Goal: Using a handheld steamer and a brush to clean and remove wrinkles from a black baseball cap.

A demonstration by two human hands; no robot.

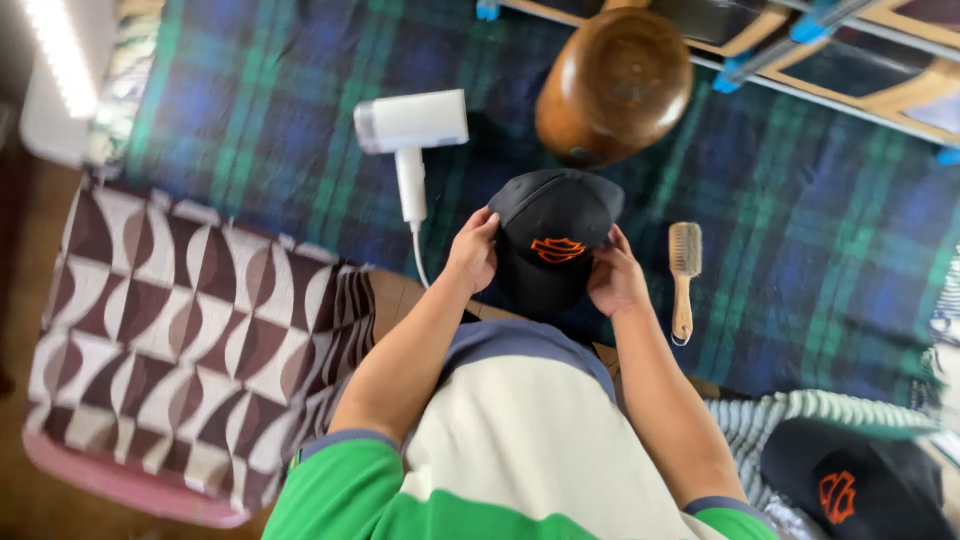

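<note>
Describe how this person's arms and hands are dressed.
Both forearms are bare from above the elbow down. The left hand and right hand wear no gloves; no rings or watch show. The short sleeves are bright green with a thin blue-grey band at the hem, joined to a cream shirt body with a blue-grey collar.

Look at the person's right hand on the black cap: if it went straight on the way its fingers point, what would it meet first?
The right hand points up-left against the black cap, so it meets the cap at once; the wooden bowl lies beyond, though depth is unclear.
</note>
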